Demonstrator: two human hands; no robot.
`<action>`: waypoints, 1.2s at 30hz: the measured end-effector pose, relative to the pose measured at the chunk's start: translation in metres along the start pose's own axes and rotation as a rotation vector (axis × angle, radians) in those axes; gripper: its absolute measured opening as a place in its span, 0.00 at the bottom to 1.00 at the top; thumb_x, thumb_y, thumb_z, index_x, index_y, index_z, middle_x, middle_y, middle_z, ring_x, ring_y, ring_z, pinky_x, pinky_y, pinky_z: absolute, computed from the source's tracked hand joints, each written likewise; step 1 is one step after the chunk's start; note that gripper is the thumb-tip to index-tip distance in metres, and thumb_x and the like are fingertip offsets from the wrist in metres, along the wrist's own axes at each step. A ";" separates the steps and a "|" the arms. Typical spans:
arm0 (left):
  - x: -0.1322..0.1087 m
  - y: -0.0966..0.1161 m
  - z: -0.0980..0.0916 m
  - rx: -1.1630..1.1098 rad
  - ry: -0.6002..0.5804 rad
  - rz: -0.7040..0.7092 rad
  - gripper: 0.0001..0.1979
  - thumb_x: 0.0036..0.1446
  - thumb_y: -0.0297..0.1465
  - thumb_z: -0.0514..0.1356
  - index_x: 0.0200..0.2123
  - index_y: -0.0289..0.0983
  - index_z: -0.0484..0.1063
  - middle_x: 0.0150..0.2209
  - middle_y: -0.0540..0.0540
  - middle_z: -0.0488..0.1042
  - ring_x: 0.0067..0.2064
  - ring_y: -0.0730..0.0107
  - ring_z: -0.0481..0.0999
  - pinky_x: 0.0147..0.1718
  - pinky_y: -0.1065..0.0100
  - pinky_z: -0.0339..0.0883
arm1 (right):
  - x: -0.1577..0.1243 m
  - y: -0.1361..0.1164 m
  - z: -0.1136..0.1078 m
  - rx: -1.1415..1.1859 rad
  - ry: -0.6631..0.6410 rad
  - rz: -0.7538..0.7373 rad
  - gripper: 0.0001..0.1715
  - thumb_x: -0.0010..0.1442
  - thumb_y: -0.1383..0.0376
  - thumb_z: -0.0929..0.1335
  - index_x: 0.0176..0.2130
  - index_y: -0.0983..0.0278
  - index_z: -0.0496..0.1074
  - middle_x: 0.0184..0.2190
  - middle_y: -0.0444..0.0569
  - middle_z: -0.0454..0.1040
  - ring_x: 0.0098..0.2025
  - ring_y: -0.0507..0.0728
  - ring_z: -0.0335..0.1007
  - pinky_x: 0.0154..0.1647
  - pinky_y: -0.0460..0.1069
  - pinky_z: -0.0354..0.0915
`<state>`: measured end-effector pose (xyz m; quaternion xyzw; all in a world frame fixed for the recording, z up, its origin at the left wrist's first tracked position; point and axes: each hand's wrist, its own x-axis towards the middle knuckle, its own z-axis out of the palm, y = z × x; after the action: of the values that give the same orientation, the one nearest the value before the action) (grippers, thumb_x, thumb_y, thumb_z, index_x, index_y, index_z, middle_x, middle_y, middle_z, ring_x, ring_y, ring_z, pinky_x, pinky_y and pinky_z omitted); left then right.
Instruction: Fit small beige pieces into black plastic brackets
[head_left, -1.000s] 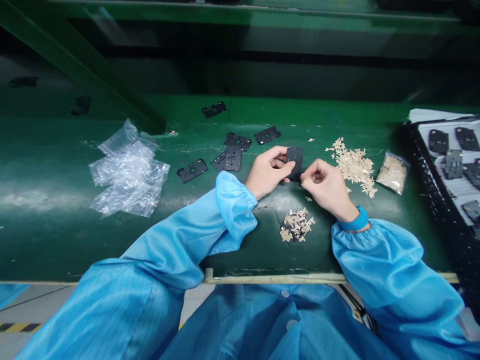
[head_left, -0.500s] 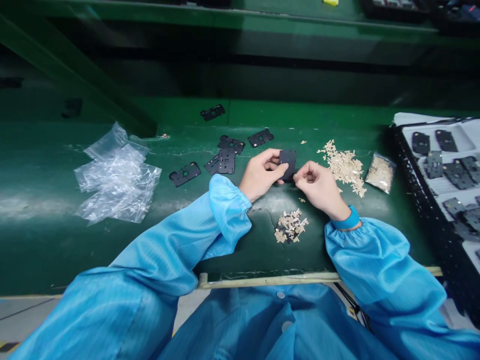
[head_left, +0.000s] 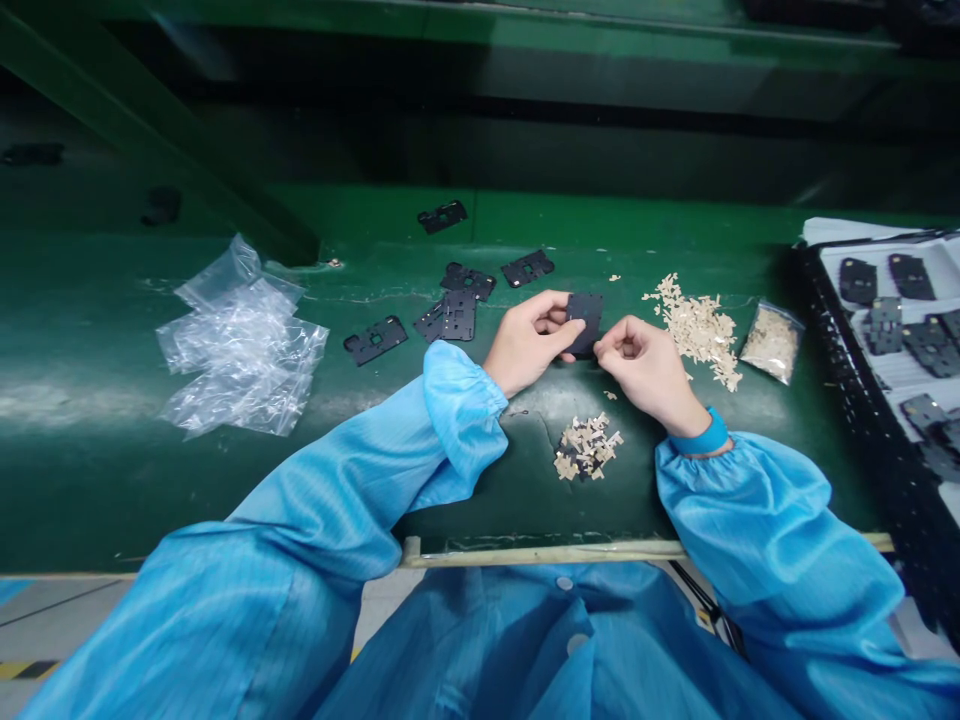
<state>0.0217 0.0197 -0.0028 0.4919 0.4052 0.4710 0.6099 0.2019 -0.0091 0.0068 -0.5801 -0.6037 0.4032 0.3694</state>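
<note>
My left hand [head_left: 534, 340] grips a thin black plastic plate [head_left: 586, 318] upright, its thumb across the front face. Close to the plate's lower right edge is my right hand [head_left: 637, 365], thumb and forefinger pinched together; whatever is between the fingertips is too small to make out. To the right of that hand lies a pile of small beige pieces [head_left: 701, 325]. A smaller heap of beige and dark pieces [head_left: 589, 447] sits below the hands. Several similar black plates [head_left: 459, 312] lie to the left of my left hand, some overlapping.
Clear plastic bags [head_left: 244, 345] are heaped on the left of the green bench [head_left: 360, 450]. A zip bag of beige pieces [head_left: 772, 342] lies at right, beside a black-rimmed tray [head_left: 844, 400] holding more black parts. A green post [head_left: 172, 130] stands at the back left.
The whole view has shifted slightly, so things appear a little further right and higher. Both hands keep nearly the same pose at the black plate.
</note>
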 end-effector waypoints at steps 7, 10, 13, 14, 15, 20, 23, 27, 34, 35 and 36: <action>0.001 -0.001 -0.002 -0.023 -0.005 0.008 0.12 0.54 0.30 0.68 0.43 0.35 0.76 0.33 0.50 0.77 0.31 0.74 0.76 0.23 0.73 0.77 | 0.001 0.000 -0.002 0.056 -0.024 0.002 0.05 0.51 0.67 0.71 0.30 0.62 0.70 0.25 0.43 0.74 0.26 0.51 0.66 0.28 0.48 0.60; 0.001 0.001 -0.002 -0.029 -0.004 -0.001 0.13 0.53 0.31 0.69 0.42 0.35 0.76 0.33 0.49 0.78 0.31 0.73 0.77 0.23 0.73 0.77 | 0.001 -0.002 -0.002 0.085 -0.041 0.002 0.07 0.53 0.65 0.72 0.30 0.62 0.69 0.23 0.42 0.71 0.24 0.50 0.63 0.26 0.47 0.58; 0.000 0.002 -0.004 -0.032 -0.005 -0.009 0.14 0.53 0.33 0.70 0.42 0.35 0.76 0.34 0.49 0.78 0.31 0.72 0.78 0.23 0.73 0.76 | 0.001 -0.005 -0.002 0.115 -0.068 0.006 0.10 0.55 0.61 0.73 0.30 0.63 0.69 0.22 0.41 0.70 0.22 0.49 0.61 0.24 0.47 0.57; 0.000 0.002 -0.004 -0.035 -0.005 -0.012 0.15 0.52 0.34 0.70 0.42 0.35 0.76 0.34 0.49 0.78 0.31 0.72 0.78 0.23 0.73 0.76 | 0.001 -0.006 -0.002 0.127 -0.076 0.007 0.11 0.56 0.61 0.73 0.30 0.63 0.69 0.22 0.41 0.69 0.22 0.49 0.61 0.23 0.47 0.56; 0.000 0.002 -0.005 -0.040 -0.005 -0.017 0.16 0.52 0.35 0.71 0.42 0.35 0.76 0.34 0.49 0.78 0.32 0.72 0.78 0.23 0.73 0.76 | 0.001 -0.007 -0.002 0.142 -0.085 0.010 0.11 0.57 0.60 0.73 0.30 0.63 0.69 0.22 0.41 0.69 0.22 0.49 0.60 0.23 0.47 0.56; 0.001 0.000 -0.007 -0.062 -0.001 -0.021 0.17 0.51 0.37 0.71 0.42 0.36 0.76 0.33 0.49 0.78 0.31 0.73 0.77 0.23 0.74 0.76 | -0.001 -0.010 -0.002 0.238 -0.125 0.042 0.10 0.58 0.60 0.72 0.32 0.63 0.70 0.20 0.38 0.67 0.19 0.48 0.60 0.20 0.45 0.55; 0.000 -0.002 -0.008 -0.068 -0.005 0.000 0.17 0.51 0.38 0.71 0.41 0.36 0.77 0.33 0.48 0.79 0.30 0.74 0.77 0.22 0.74 0.75 | -0.002 -0.011 -0.002 0.276 -0.137 0.040 0.09 0.60 0.62 0.71 0.32 0.63 0.69 0.18 0.37 0.66 0.17 0.47 0.58 0.18 0.44 0.53; 0.001 -0.003 -0.008 -0.084 -0.009 0.014 0.17 0.52 0.39 0.72 0.42 0.36 0.77 0.34 0.48 0.79 0.30 0.74 0.77 0.22 0.74 0.76 | -0.002 -0.013 -0.001 0.304 -0.140 0.049 0.08 0.61 0.64 0.71 0.32 0.63 0.69 0.17 0.36 0.65 0.16 0.46 0.57 0.17 0.44 0.53; 0.001 -0.003 -0.009 -0.081 -0.032 0.006 0.18 0.52 0.40 0.72 0.42 0.36 0.77 0.33 0.48 0.79 0.30 0.74 0.77 0.23 0.75 0.75 | -0.002 -0.011 -0.004 0.303 -0.179 0.095 0.09 0.63 0.63 0.71 0.33 0.63 0.69 0.15 0.36 0.65 0.15 0.46 0.56 0.16 0.43 0.52; 0.001 -0.003 -0.010 -0.079 -0.034 0.004 0.18 0.52 0.41 0.72 0.42 0.36 0.77 0.33 0.48 0.79 0.30 0.74 0.77 0.23 0.75 0.74 | -0.003 -0.010 -0.005 0.306 -0.186 0.101 0.09 0.63 0.62 0.71 0.33 0.63 0.69 0.15 0.36 0.65 0.15 0.46 0.56 0.16 0.43 0.52; 0.001 -0.003 -0.010 -0.079 -0.035 0.002 0.19 0.52 0.41 0.72 0.42 0.36 0.77 0.34 0.48 0.79 0.31 0.74 0.77 0.23 0.75 0.74 | -0.003 -0.009 -0.005 0.310 -0.190 0.104 0.10 0.63 0.62 0.71 0.33 0.62 0.69 0.15 0.36 0.65 0.15 0.46 0.56 0.16 0.43 0.52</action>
<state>0.0134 0.0228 -0.0079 0.4759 0.3750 0.4785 0.6355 0.2025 -0.0114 0.0174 -0.5059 -0.5359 0.5628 0.3743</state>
